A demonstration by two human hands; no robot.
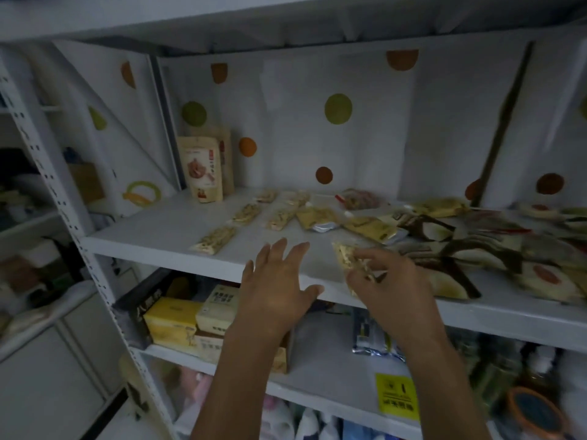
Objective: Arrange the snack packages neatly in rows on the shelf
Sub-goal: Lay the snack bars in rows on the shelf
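Note:
A white shelf (165, 236) holds snack packages. Several clear nut-bar packets lie in two slanted lines at its left-middle, the nearest one (213, 239) by the front edge. Two yellow packets (319, 218) (373, 229) lie to their right. A loose heap of dark-and-cream packets (470, 249) covers the right side. My right hand (390, 281) grips a clear nut-bar packet (347, 260) above the shelf's front edge. My left hand (279, 281) hovers beside it, fingers spread, holding nothing.
Two tall beige pouches (201, 168) stand at the back left against the dotted white backing. A red-trimmed bag (360, 198) lies at the back. The lower shelf carries yellow boxes (173, 322) and a foil pack (374, 338). A perforated upright (63, 201) frames the left side.

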